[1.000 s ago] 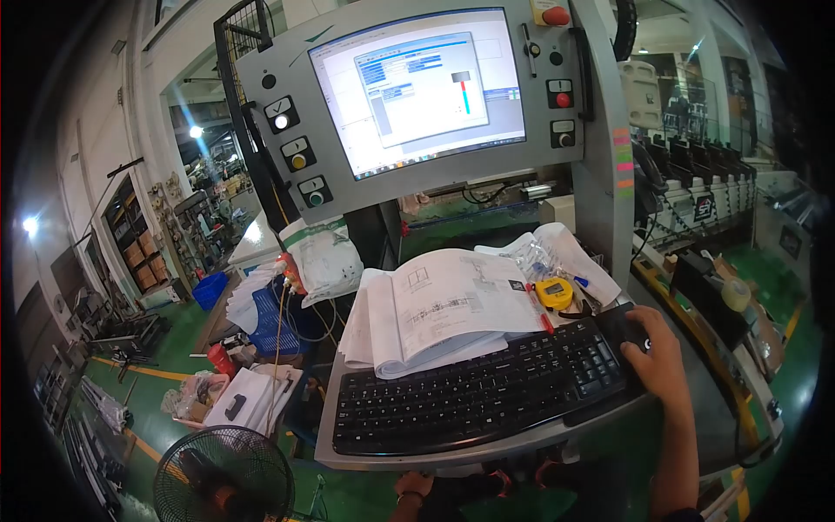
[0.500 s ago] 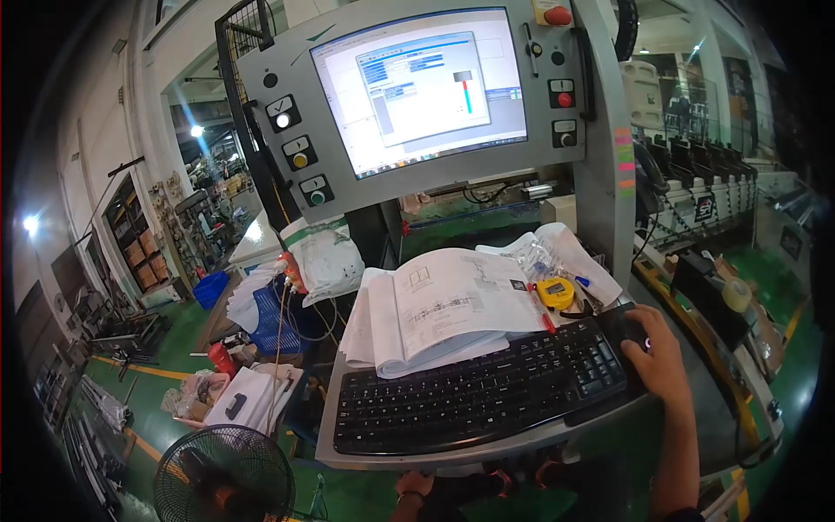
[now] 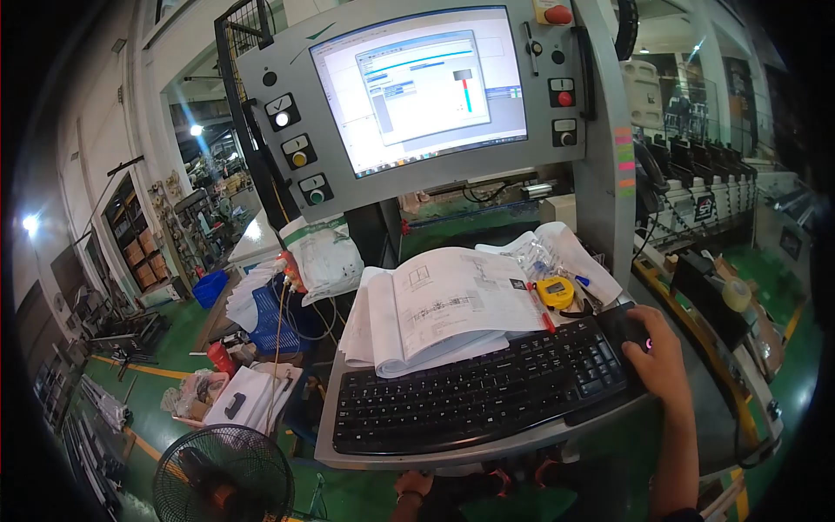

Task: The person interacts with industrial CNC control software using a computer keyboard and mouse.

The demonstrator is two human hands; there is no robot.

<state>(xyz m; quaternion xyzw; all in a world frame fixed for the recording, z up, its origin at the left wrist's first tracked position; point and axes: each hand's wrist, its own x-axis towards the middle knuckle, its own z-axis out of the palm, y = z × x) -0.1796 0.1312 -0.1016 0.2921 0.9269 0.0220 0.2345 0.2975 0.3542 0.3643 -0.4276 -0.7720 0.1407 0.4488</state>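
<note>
My right hand [image 3: 658,355] rests over a dark computer mouse [image 3: 649,342] at the right end of the tray, its fingers curved round it and a small light glowing beside the thumb. Just left of it lies a black keyboard [image 3: 478,391]. My left hand [image 3: 414,484] is low, below the tray's front edge near my legs, with a band at the wrist; its fingers are too dark and small to make out. An open booklet of printed drawings [image 3: 448,300] lies across the keyboard's back edge. Above, a lit monitor [image 3: 417,96] shows a software window with a small coloured tool figure.
A yellow tape measure [image 3: 554,292] and a red pen [image 3: 541,309] lie right of the booklet. Push buttons flank the screen on the control panel [image 3: 383,196]. A white bag [image 3: 323,261] hangs at left. A black fan [image 3: 224,478] stands lower left.
In the window on the monitor, the blue-marked rows near the top have changed, with fewer showing now. My hands stay in nearly the same places.
</note>
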